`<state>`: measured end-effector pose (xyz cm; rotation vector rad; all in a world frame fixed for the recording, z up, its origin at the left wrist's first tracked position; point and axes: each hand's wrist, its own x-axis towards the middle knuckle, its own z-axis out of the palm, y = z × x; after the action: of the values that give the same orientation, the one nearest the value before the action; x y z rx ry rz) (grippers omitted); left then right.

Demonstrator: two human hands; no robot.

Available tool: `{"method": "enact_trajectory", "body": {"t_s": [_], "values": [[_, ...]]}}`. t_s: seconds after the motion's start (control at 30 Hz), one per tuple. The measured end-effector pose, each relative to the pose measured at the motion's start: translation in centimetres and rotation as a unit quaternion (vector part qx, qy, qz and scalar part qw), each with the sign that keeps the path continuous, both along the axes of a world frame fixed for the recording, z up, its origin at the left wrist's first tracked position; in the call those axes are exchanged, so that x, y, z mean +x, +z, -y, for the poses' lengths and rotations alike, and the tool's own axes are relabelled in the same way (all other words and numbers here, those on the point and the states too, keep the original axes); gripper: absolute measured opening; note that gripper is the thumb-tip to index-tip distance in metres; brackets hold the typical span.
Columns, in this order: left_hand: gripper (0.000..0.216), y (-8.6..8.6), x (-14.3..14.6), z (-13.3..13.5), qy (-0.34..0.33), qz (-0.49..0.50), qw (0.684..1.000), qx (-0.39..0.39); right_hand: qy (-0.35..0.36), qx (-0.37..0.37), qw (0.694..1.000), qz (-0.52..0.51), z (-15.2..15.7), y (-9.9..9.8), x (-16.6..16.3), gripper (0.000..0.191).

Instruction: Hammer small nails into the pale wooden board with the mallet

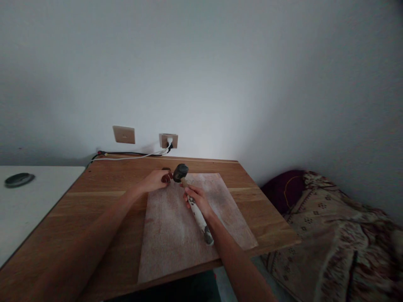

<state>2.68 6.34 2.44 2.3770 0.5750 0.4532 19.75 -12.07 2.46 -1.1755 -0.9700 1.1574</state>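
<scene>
My right hand [199,199] is wrapped round the pale, worn handle of a hammer [197,218] with a short, dark, blocky head. The head is raised toward the far edge of a flat wooden board [176,235], and the handle's dark end points back toward me. Just left of the hammer head, my left hand [155,181] is closed on a small reddish-brown object [166,176] at the board's far left corner. Its exact kind is too small and dim to make out. The board lies on a wooden table [107,218].
A wall stands behind the table, with a socket [174,141], a switch plate [124,134] and cables [132,157] along the back edge. At left is a white surface [40,201] holding a dark round object [19,180]. Patterned fabric [321,235] lies at right.
</scene>
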Motion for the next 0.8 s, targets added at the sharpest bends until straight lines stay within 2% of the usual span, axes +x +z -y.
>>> {"method": "enact_trajectory", "body": {"t_s": [0.1,0.23,0.37,0.67,0.8], "values": [[0.032,-0.7,-0.2,-0.4,-0.004,0.034,0.998,-0.057,0.037,-0.001,0.999,0.015,-0.2,-0.2,-0.4,0.047],[0.039,-1.2,-0.3,-0.6,0.006,0.055,0.996,-0.075,0.065,0.007,0.997,0.037,-0.1,-0.2,-1.0,0.045],[0.051,-1.5,-0.2,-0.6,0.021,0.08,0.991,-0.103,0.062,0.015,0.997,0.041,-0.1,0.0,-1.2,0.043],[0.047,-1.2,-0.3,-0.5,0.011,0.063,0.992,-0.105,0.044,0.003,0.998,0.04,-0.3,-0.4,-1.1,0.041],[0.055,-1.6,-0.2,-0.7,0.003,0.077,0.99,-0.121,0.054,0.001,0.997,0.053,-0.2,-0.2,-1.1,0.038]]}}
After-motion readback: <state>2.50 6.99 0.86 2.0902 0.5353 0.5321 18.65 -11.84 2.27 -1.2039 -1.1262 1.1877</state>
